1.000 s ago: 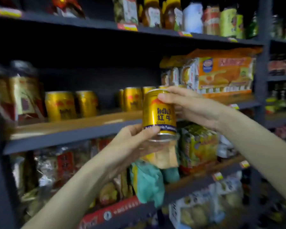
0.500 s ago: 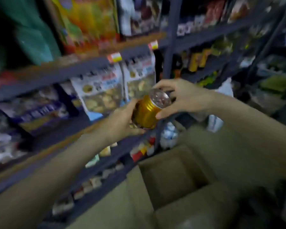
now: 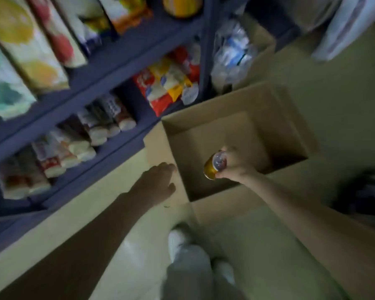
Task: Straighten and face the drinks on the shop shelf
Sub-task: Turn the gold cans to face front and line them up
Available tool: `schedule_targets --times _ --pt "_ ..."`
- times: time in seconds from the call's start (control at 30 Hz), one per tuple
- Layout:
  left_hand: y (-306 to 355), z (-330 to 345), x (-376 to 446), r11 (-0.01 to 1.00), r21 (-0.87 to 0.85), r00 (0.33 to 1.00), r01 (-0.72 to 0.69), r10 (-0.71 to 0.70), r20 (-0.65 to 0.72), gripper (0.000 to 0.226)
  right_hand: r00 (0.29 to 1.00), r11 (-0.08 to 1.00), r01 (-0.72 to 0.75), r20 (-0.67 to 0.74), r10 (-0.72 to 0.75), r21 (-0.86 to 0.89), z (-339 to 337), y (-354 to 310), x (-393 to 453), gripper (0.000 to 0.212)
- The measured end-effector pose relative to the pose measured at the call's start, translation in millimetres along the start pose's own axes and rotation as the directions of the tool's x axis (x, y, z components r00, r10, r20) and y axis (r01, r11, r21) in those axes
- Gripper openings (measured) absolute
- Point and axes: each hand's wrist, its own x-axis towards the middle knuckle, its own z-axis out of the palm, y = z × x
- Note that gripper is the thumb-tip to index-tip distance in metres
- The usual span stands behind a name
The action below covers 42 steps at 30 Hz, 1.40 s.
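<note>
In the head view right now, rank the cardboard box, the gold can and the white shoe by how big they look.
1. cardboard box, by far the largest.
2. white shoe, partly hidden by the trouser leg.
3. gold can, partly covered by the right hand.
The shoe and can lie at different distances from the camera, so their order is unsure.

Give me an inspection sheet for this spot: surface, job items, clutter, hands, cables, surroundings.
Surface: pale floor, dim.
Job items: gold can held over the open box, which looks empty.
Clutter: bag of bottles beside the shelf post.
Hands: right hand grips the can; left hand open at the box flap.
Cables: nothing seen.
Surroundings: shelves of packets on the left; shoe below.
</note>
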Motion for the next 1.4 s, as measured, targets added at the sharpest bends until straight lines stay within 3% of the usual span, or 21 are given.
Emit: schedule_targets --times 0.17,0.37,0.47,0.57,0.7,0.8,0.87,0.9,0.93,1.0,1.07,1.13,1.27,1.33,1.4 --pt "-32 84 80 0.999 0.037 1.0 0.001 -0.002 0.018 0.037 0.992 0.986 -0.076 0.085 0.089 -0.146 117 37 118 0.051" --pt "-51 114 110 0.999 -0.005 0.997 0.048 -0.048 -0.054 0.038 0.994 0.968 -0.11 -0.029 0.107 -0.227 175 62 166 0.032" --pt "-44 92 88 0.993 -0.057 0.991 0.105 -0.109 -0.076 0.036 0.993 0.987 -0.099 -0.084 0.089 -0.127 140 50 139 0.046" --pt "-19 32 43 0.994 -0.052 0.985 0.093 -0.1 -0.139 0.035 0.997 0.999 -0.033 -0.069 0.031 -0.026 58 6 79 0.063" --pt "26 -106 -47 0.976 0.188 0.935 0.111 -0.038 -0.352 0.036 0.969 0.972 0.204 -0.116 -0.218 -0.118 -90 -93 -33 0.061" --pt "65 -250 -145 0.967 0.22 0.772 0.13 0.041 -0.635 0.032 0.874 0.894 0.396 -0.215 -0.437 -0.207 -219 -201 -139 0.055" --pt "85 -350 -224 0.973 0.184 0.68 0.143 0.038 -0.732 0.036 0.722 0.796 0.541 -0.335 -0.605 -0.272 -304 -287 -226 0.051" --pt "90 -397 -266 0.976 0.168 0.586 0.137 0.057 -0.809 0.036 0.618 0.734 0.61 -0.401 -0.676 -0.297 -343 -329 -272 0.049" --pt "94 -441 -310 0.979 0.167 0.446 0.117 0.099 -0.89 0.036 0.507 0.667 0.678 -0.46 -0.729 -0.31 -377 -367 -317 0.047" --pt "91 -505 -392 0.982 0.183 0.119 0.055 0.175 -0.977 0.038 0.294 0.531 0.775 -0.548 -0.783 -0.342 -429 -427 -400 0.044" --pt "75 -547 -461 0.978 0.186 -0.04 0.097 0.191 -0.981 0.039 0.099 0.374 0.84 -0.567 -0.818 -0.392 -458 -474 -468 0.044" --pt "55 -574 -517 0.974 0.134 -0.124 0.184 0.159 -0.98 0.04 -0.017 0.261 0.862 -0.541 -0.841 -0.434 -469 -517 -516 0.045" --pt "7 -606 -587 0.929 0.033 -0.23 0.368 0.125 -0.965 0.032 -0.194 0.121 0.816 -0.465 -0.864 -0.565 -461 -597 -564 0.044" --pt "-17 -618 -610 0.9 0.035 -0.244 0.434 0.155 -0.957 0.029 -0.236 0.092 0.756 -0.402 -0.885 -0.648 -452 -638 -574 0.043" --pt "-42 -630 -627 0.883 0.036 -0.257 0.468 0.175 -0.95 0.022 -0.23 0.096 0.692 -0.345 -0.91 -0.715 -444 -680 -577 0.045"
